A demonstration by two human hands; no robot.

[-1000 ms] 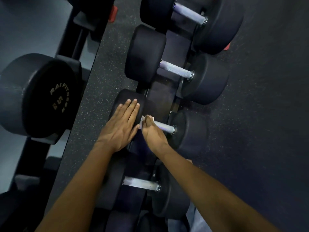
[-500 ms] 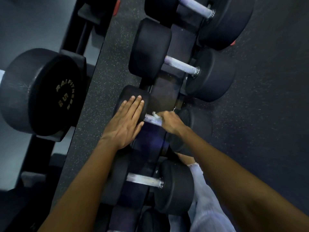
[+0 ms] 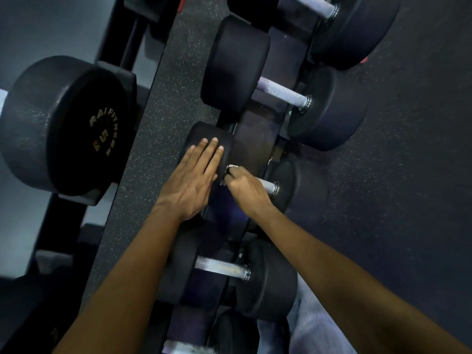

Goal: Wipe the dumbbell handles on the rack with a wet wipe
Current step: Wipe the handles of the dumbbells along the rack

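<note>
near dumbbell [image 3: 224, 272]: handle bare, my side of the rack [image 3: 255, 146].
left hand [image 3: 194, 180]: fingers flat, bracing the middle dumbbell's left head [image 3: 207, 139].
right hand [image 3: 245, 186]: curled round that handle [image 3: 267, 185] at its left end, wet wipe [image 3: 231, 167] pinched underneath.
step: wiping this handle.
next: likely sweep right to the collar.
far handle [image 3: 281, 93]: untouched.

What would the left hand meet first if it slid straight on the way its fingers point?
Probably nothing on the dumbbell head it rests on; past its far edge, the left hand would likely meet the next dumbbell's head; depth unclear.
</note>
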